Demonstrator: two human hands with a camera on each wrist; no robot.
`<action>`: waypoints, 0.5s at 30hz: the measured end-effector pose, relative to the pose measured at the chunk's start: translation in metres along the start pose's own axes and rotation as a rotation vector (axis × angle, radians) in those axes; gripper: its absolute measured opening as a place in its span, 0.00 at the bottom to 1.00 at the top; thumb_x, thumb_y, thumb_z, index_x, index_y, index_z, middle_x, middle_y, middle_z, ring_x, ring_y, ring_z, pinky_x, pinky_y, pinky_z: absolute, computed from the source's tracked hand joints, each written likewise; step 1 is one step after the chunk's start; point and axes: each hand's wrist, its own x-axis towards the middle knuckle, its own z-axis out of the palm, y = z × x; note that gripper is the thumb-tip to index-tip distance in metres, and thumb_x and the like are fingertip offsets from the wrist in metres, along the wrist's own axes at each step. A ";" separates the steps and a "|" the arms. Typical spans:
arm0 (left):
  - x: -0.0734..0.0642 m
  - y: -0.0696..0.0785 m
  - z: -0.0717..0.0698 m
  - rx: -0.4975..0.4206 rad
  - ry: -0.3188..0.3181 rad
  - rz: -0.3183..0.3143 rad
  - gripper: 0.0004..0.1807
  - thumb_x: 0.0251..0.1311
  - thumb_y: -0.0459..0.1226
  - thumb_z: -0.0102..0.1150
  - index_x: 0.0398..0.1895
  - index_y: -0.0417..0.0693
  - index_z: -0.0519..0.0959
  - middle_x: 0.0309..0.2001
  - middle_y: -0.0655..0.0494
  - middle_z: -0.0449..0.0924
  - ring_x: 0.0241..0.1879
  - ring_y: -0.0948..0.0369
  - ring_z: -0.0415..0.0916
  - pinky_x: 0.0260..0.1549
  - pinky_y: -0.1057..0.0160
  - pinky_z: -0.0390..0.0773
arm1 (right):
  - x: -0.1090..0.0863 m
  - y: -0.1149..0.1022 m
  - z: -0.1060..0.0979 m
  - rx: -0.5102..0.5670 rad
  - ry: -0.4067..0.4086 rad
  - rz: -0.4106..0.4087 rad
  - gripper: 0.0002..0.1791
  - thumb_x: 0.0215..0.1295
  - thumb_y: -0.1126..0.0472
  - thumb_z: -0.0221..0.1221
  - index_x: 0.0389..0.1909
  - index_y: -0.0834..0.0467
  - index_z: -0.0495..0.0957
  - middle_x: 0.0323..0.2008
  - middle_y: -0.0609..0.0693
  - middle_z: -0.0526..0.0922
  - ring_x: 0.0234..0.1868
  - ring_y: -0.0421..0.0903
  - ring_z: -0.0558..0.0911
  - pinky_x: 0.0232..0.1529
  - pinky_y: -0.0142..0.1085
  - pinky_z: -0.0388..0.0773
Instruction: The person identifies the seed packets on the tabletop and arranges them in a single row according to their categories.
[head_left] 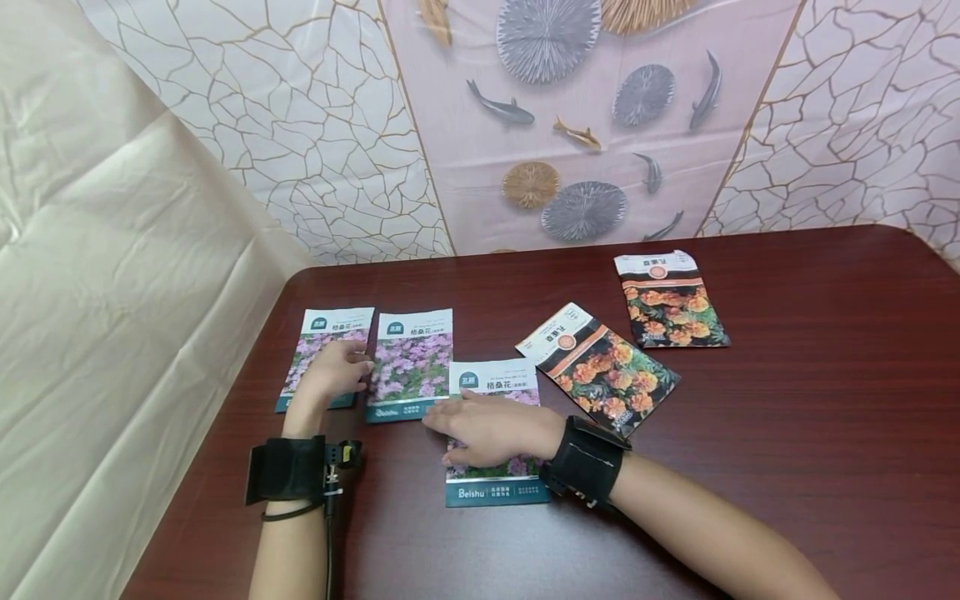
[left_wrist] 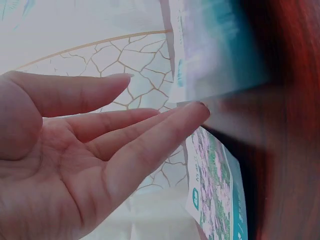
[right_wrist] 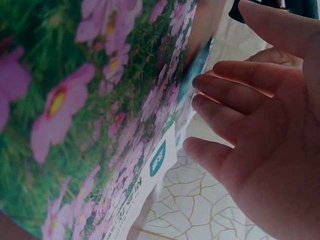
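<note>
Three seed packets with pink flowers lie on the dark red table. My left hand [head_left: 336, 372] is over the leftmost flower packet [head_left: 307, 354], its fingers reaching toward the middle flower packet [head_left: 412, 367]. In the left wrist view the left fingers [left_wrist: 150, 145] are extended, with a fingertip close to a packet edge. My right hand [head_left: 495, 429] lies over the front flower packet [head_left: 498, 492] and hides its centre. Relaxed right fingers [right_wrist: 225, 95] show beside that packet's printed face in the right wrist view.
Two seed packets with orange flowers lie to the right: a tilted one [head_left: 611, 371] close to the front flower packet, and another [head_left: 671, 308] farther back. Patterned cloth [head_left: 337, 125] hangs behind the table [head_left: 810, 375]. A pale cloth [head_left: 135, 292] borders its left side.
</note>
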 end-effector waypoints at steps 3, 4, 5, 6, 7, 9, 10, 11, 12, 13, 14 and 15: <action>-0.002 0.001 0.000 0.013 0.011 0.006 0.24 0.66 0.29 0.43 0.63 0.27 0.58 0.58 0.30 0.64 0.55 0.43 0.67 0.47 0.51 0.74 | 0.002 0.001 0.001 -0.004 -0.010 0.010 0.30 0.65 0.52 0.54 0.64 0.61 0.62 0.64 0.55 0.64 0.66 0.46 0.59 0.65 0.48 0.50; -0.002 0.002 0.000 0.042 0.020 0.018 0.23 0.66 0.30 0.44 0.63 0.28 0.59 0.57 0.31 0.65 0.55 0.43 0.67 0.48 0.50 0.73 | 0.002 0.001 0.001 -0.004 -0.014 0.015 0.30 0.65 0.51 0.54 0.64 0.61 0.62 0.64 0.55 0.63 0.66 0.47 0.59 0.65 0.48 0.49; -0.003 0.002 0.000 0.067 0.025 0.034 0.23 0.66 0.31 0.45 0.62 0.29 0.61 0.57 0.32 0.66 0.55 0.43 0.67 0.49 0.49 0.72 | 0.002 0.002 0.001 -0.001 -0.020 0.022 0.31 0.65 0.51 0.54 0.65 0.61 0.62 0.64 0.55 0.63 0.66 0.47 0.58 0.66 0.49 0.49; -0.004 0.002 0.000 0.094 0.023 0.058 0.22 0.66 0.31 0.45 0.62 0.30 0.62 0.57 0.33 0.66 0.56 0.43 0.66 0.50 0.48 0.71 | 0.003 0.002 0.001 0.003 -0.024 0.027 0.31 0.65 0.51 0.54 0.65 0.61 0.62 0.64 0.55 0.63 0.66 0.47 0.58 0.66 0.49 0.49; -0.004 0.003 -0.001 0.120 0.014 0.093 0.22 0.66 0.32 0.45 0.61 0.30 0.62 0.57 0.33 0.66 0.56 0.43 0.65 0.51 0.47 0.69 | 0.003 0.003 0.001 0.004 -0.028 0.031 0.31 0.65 0.51 0.54 0.65 0.61 0.62 0.64 0.55 0.63 0.66 0.47 0.58 0.66 0.49 0.48; -0.005 0.004 -0.001 0.174 -0.021 0.171 0.22 0.66 0.32 0.46 0.61 0.31 0.64 0.58 0.34 0.66 0.57 0.42 0.64 0.52 0.45 0.68 | 0.004 0.003 0.001 0.011 -0.032 0.034 0.31 0.65 0.51 0.54 0.65 0.61 0.62 0.64 0.54 0.63 0.66 0.47 0.58 0.66 0.49 0.48; -0.005 0.005 -0.001 0.198 -0.050 0.211 0.22 0.66 0.32 0.46 0.61 0.30 0.63 0.58 0.34 0.66 0.57 0.42 0.64 0.52 0.45 0.67 | 0.004 0.004 0.002 0.012 -0.032 0.034 0.31 0.65 0.51 0.54 0.65 0.61 0.62 0.64 0.54 0.63 0.66 0.47 0.58 0.66 0.49 0.48; -0.006 0.006 0.000 0.218 -0.086 0.245 0.23 0.66 0.32 0.46 0.61 0.30 0.63 0.59 0.35 0.66 0.58 0.42 0.63 0.53 0.45 0.66 | 0.005 0.004 0.002 0.013 -0.032 0.034 0.31 0.65 0.51 0.54 0.64 0.61 0.62 0.64 0.54 0.63 0.66 0.47 0.59 0.66 0.49 0.48; -0.006 0.007 0.000 0.234 -0.128 0.274 0.23 0.66 0.32 0.46 0.62 0.31 0.62 0.60 0.35 0.65 0.59 0.42 0.62 0.54 0.44 0.65 | 0.005 0.004 0.002 0.013 -0.032 0.034 0.31 0.65 0.51 0.54 0.64 0.61 0.62 0.64 0.54 0.63 0.66 0.47 0.59 0.65 0.49 0.48; -0.007 0.008 0.001 0.253 -0.168 0.295 0.23 0.66 0.32 0.46 0.63 0.32 0.62 0.60 0.36 0.64 0.59 0.43 0.62 0.54 0.44 0.65 | 0.006 0.005 0.002 0.015 -0.032 0.034 0.31 0.64 0.51 0.54 0.64 0.61 0.62 0.64 0.54 0.64 0.66 0.47 0.59 0.65 0.49 0.49; -0.008 0.009 0.001 0.272 -0.208 0.306 0.24 0.66 0.33 0.45 0.64 0.33 0.61 0.61 0.37 0.63 0.60 0.43 0.61 0.55 0.44 0.63 | 0.007 0.005 0.002 0.017 -0.032 0.035 0.30 0.64 0.51 0.54 0.64 0.61 0.63 0.64 0.54 0.64 0.66 0.46 0.59 0.65 0.49 0.49; -0.009 0.009 0.002 0.285 -0.250 0.315 0.24 0.66 0.34 0.45 0.65 0.34 0.60 0.62 0.37 0.62 0.61 0.43 0.59 0.56 0.43 0.62 | 0.007 0.005 0.002 0.015 -0.033 0.037 0.31 0.64 0.51 0.54 0.64 0.61 0.63 0.64 0.54 0.64 0.66 0.46 0.59 0.65 0.49 0.49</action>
